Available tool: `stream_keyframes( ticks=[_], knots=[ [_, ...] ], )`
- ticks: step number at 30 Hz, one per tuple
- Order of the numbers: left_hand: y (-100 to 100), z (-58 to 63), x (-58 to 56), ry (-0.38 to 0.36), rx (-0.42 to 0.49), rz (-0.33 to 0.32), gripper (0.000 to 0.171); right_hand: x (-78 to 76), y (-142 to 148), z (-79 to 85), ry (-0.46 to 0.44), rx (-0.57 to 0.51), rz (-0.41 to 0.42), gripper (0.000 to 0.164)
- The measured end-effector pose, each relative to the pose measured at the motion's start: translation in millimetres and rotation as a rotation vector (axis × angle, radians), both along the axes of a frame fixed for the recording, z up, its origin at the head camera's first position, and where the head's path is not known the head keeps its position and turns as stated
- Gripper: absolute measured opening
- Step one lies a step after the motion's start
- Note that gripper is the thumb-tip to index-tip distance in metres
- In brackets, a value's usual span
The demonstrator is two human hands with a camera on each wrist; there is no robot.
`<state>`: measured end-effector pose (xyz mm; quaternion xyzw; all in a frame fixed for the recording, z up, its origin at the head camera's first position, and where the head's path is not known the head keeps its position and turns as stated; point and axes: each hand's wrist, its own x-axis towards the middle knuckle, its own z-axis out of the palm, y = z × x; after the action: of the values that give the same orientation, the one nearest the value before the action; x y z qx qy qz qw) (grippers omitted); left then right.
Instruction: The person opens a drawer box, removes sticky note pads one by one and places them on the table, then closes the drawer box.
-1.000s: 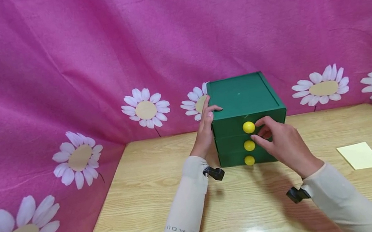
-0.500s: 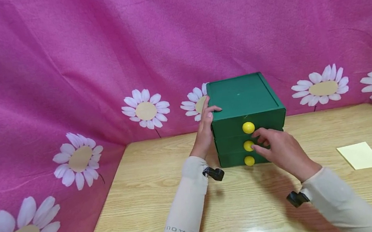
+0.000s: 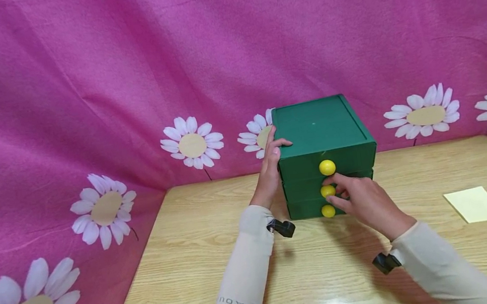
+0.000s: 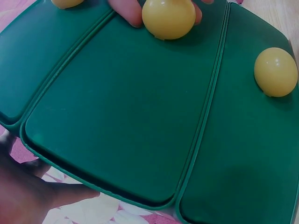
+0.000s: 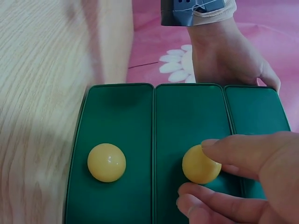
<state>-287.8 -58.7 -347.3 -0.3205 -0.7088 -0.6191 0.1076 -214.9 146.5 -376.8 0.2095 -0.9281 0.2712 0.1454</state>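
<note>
A green three-drawer cabinet [image 3: 318,125] stands on the table, with round yellow knobs in a column down its front. The drawer fronts look flush in the head view. My right hand [image 3: 373,202] has thumb and fingers around the middle knob [image 5: 198,168], pinching it from both sides in the right wrist view. Above it sits the top knob [image 3: 327,167], and below it the bottom knob [image 5: 106,162]. My left hand [image 3: 269,171] rests against the cabinet's left side, one finger lying over the top edge; in the left wrist view its fingers extend beside the cabinet wall.
A pale yellow square of paper [image 3: 476,204] lies on the wooden table [image 3: 184,260] to the right. A pink cloth with white daisies [image 3: 212,49] hangs behind the table and along its left side.
My right hand has moved down and left, from beside the top knob to the middle knob, and closed its fingers around it. The left hand stays against the cabinet.
</note>
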Motion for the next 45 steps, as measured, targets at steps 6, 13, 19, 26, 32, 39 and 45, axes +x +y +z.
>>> stream_keyframes(
  ticks=[6,13,19,26,32,39,45],
  knots=[
    [1.2,0.3,0.4,-0.005,0.002,0.001,0.036,-0.5,-0.9,-1.5,0.002,-0.01,-0.001,0.028],
    [0.3,0.5,0.4,-0.012,0.0,-0.005,0.036,-1.5,-2.8,-3.8,-0.005,-0.027,-0.007,0.026],
    [0.4,0.2,0.9,-0.005,0.01,-0.006,0.037,-1.4,-4.4,-6.3,0.005,-0.042,-0.016,0.023],
    [0.4,0.6,2.3,-0.019,0.002,-0.004,0.036,-0.4,-5.5,-6.3,0.024,-0.035,-0.03,0.022],
    [0.7,1.2,2.5,-0.021,0.015,-0.006,0.037,1.2,-5.1,-6.1,0.028,-0.032,-0.025,0.023],
    [1.1,1.2,2.5,-0.018,0.013,-0.01,0.037,4.7,-4.4,-6.4,0.05,-0.035,-0.024,0.023],
    [0.5,-5.4,-5.7,-0.011,0.003,-0.004,0.037,8.8,-4.3,-5.8,0.034,-0.029,-0.024,0.023]
  ],
)
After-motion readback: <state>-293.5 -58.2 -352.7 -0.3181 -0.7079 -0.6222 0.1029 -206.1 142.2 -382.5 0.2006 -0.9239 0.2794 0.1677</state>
